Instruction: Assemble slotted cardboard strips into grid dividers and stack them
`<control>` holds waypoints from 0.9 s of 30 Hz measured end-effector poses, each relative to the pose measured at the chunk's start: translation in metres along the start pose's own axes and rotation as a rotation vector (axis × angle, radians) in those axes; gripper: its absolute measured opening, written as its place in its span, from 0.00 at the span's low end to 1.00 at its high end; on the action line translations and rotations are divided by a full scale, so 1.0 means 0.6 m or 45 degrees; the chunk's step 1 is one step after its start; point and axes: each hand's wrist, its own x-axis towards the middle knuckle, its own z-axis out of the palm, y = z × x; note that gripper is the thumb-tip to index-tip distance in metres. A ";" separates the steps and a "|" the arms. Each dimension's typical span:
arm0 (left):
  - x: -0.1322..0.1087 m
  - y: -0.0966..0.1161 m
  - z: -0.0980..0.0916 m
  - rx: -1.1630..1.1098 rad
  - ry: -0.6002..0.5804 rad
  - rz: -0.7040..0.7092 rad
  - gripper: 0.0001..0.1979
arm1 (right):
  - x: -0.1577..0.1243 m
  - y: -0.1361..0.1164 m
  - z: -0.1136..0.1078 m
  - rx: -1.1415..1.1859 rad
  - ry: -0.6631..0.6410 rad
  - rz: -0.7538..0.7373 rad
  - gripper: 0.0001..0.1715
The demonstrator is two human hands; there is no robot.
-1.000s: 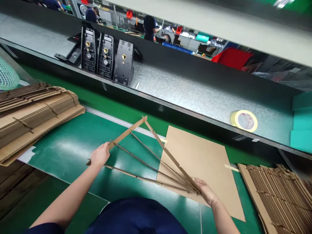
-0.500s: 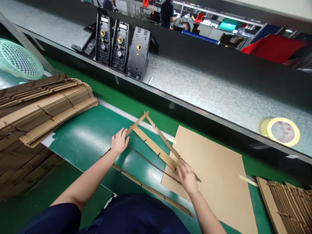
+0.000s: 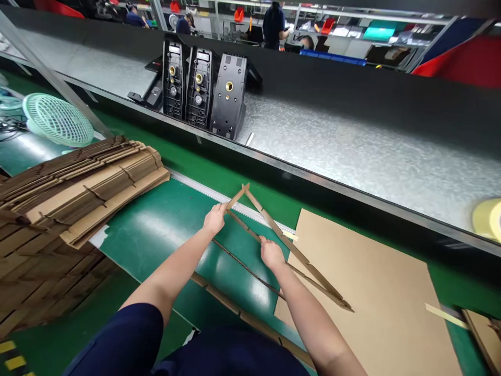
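My left hand [image 3: 215, 218] is closed on a notched cardboard cross strip [image 3: 237, 198] near its joint with a long strip. That cross strip meets the far long strip [image 3: 274, 227] in a point at the back. Around the middle long strip [image 3: 243, 224] my right hand [image 3: 272, 254] is closed, its fingers partly hidden. A thin strip [image 3: 246, 267] and a near strip [image 3: 221, 297] run roughly alongside, closer to my body. The right ends of the far and middle strips lie over a flat cardboard sheet [image 3: 364, 292].
Stacked cardboard strips [image 3: 105, 183] stand at the left, beside a green fan [image 3: 58, 120]. More cardboard lies at the right edge [image 3: 483, 334]. Beyond the metal-edged barrier are black housings [image 3: 229, 96] and a yellow tape roll [image 3: 487, 219]. People are in the background.
My right hand has moved left along the middle strip and closed on it. That strip has turned from flat-looking to edge-up. The whole view has shifted.
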 end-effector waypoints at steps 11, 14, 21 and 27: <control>-0.004 -0.014 0.031 0.074 -0.036 -0.004 0.35 | -0.005 -0.002 -0.010 0.140 0.076 0.007 0.23; -0.024 -0.012 0.016 0.098 0.074 0.024 0.30 | -0.042 0.035 -0.013 0.231 0.238 0.100 0.25; -0.175 0.011 0.003 -0.057 0.205 0.535 0.22 | -0.170 0.227 -0.001 0.099 0.236 0.641 0.20; -0.317 0.021 0.038 -0.111 0.249 0.711 0.19 | -0.248 0.260 0.016 0.114 0.284 0.539 0.21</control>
